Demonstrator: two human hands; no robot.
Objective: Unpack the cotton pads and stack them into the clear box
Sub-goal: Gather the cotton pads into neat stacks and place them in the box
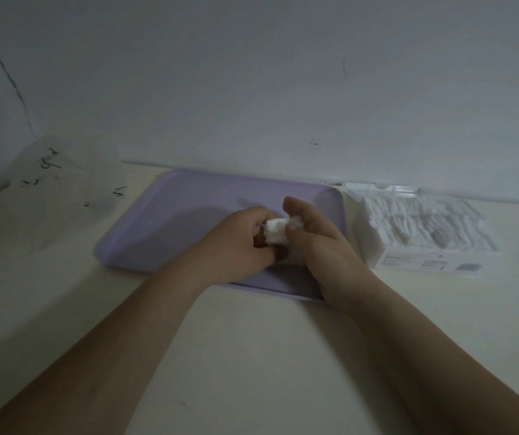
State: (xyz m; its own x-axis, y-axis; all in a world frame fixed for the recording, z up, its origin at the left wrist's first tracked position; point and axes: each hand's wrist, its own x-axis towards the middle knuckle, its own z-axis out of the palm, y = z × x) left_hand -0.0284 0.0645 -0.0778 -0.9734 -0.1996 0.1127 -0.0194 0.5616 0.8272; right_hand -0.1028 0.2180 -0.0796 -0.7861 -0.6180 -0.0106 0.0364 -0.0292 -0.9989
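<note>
Two bare forearms (110, 340) reach forward over the pale bench (251, 372) and meet above a lilac tray (164, 221). The left grip (242, 243) and the right grip (317, 243) sit close together, touching, and both are clenched on one small white wad (278, 232) of cotton pads. The left fingers curl round the wad's near left end. The right thumb presses on its right end while the other right fingers reach past it. The wad is held just above the tray's middle; whether it touches the tray cannot be told.

Just right of the right grip, beside the tray's right edge, stands the box (386, 262), with small print on its near side. Rows of white pads (424, 224) fill it, packed on edge. Well left of the left grip, beyond the tray, a crumpled clear wrapper (54, 189) with black marks lies on the bench against the wall (251, 89).
</note>
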